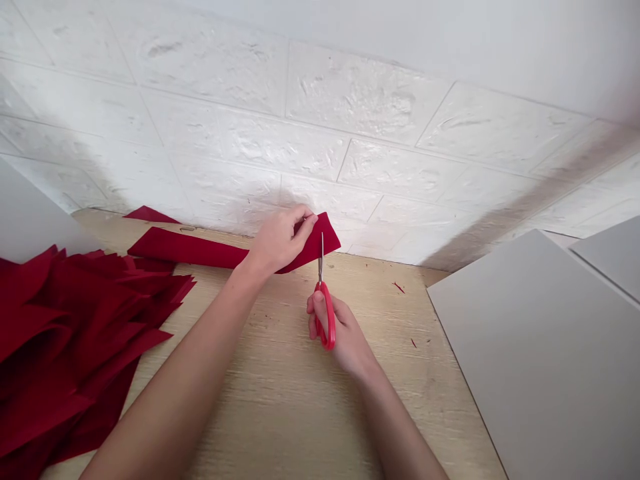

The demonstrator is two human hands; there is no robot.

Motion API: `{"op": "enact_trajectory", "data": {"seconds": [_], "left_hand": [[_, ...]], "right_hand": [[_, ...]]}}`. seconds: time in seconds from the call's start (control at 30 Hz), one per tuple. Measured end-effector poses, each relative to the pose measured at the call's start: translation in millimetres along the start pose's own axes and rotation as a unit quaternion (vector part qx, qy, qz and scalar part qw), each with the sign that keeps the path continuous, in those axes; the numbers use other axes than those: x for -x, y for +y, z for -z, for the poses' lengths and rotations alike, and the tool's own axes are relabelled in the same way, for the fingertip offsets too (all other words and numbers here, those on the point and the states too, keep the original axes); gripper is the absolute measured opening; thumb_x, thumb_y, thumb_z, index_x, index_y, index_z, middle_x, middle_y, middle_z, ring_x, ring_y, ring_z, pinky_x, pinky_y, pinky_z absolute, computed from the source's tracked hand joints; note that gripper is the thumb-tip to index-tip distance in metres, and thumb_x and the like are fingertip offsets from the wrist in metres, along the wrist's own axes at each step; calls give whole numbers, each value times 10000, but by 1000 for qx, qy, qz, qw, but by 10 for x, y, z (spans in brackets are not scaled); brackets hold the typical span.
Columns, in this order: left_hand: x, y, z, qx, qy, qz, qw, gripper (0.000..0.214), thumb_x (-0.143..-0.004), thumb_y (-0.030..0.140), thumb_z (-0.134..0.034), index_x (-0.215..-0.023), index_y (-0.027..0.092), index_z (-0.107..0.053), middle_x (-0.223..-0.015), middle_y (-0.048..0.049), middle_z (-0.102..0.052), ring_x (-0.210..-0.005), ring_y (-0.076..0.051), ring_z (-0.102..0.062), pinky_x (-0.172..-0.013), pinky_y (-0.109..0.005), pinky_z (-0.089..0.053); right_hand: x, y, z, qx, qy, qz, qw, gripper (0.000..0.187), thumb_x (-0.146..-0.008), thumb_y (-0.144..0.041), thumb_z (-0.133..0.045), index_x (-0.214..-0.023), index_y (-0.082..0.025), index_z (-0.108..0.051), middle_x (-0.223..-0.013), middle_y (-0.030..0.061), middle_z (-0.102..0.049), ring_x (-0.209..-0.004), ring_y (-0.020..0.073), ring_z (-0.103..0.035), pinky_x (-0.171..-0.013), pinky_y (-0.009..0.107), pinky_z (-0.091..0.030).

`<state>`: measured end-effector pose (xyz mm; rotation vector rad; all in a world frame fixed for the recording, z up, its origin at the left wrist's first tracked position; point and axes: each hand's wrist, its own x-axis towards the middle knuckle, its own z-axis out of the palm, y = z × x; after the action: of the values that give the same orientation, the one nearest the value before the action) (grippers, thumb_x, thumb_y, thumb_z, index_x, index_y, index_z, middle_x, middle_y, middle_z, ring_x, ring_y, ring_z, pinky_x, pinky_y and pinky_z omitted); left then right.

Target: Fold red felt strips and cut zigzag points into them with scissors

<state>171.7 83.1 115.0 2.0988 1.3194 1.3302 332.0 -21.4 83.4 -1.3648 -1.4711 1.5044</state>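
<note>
My left hand [278,241] pinches the right end of a long red felt strip [200,251], holding it up above the wooden table [280,393]. My right hand [340,330] grips red-handled scissors [323,303] just below that end. The metal blades point up and meet the strip's lower edge beside my left fingers. The strip trails away leftward along the foot of the wall.
A heap of cut red felt pieces [70,340] covers the table's left side. Grey boards [540,353] lie at the right, and another grey sheet [30,220] stands at the far left. A white brick-pattern wall [320,133] backs the table. Small red scraps [399,287] dot the wood.
</note>
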Motion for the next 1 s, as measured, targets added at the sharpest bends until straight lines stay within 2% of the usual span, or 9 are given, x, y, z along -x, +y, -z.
{"op": "enact_trajectory", "data": {"seconds": [0.33, 0.7, 1.0], "left_hand": [[-12, -36, -13, 4, 6, 0, 1000, 277, -990, 307, -483, -748, 181, -535, -598, 33, -482, -530, -105, -377, -543, -291, -276], [-12, -38, -21, 13, 5, 3, 1000, 276, -990, 300, -481, -743, 185, -523, -615, 27, -496, -555, -114, -401, -559, -295, -288], [0, -14, -16, 4, 0, -3, 1000, 270, -989, 288, -476, -743, 186, -525, -600, 25, -493, -545, -118, -399, -554, -298, -283]], "right_hand": [[-17, 12, -6, -5, 9, -5, 1000, 611, -876, -810, -450, -801, -210, -541, -529, -41, -521, -509, 110, -410, -519, 253, -320], [-49, 29, -42, -32, 9, 0, 999, 625, -812, -852, -498, -764, -229, -489, -519, -60, -443, -510, 109, -358, -493, 252, -305], [-28, 27, -49, -49, 6, -11, 999, 639, -826, -865, -461, -784, -228, -485, -512, -59, -436, -510, 111, -354, -506, 256, -286]]}}
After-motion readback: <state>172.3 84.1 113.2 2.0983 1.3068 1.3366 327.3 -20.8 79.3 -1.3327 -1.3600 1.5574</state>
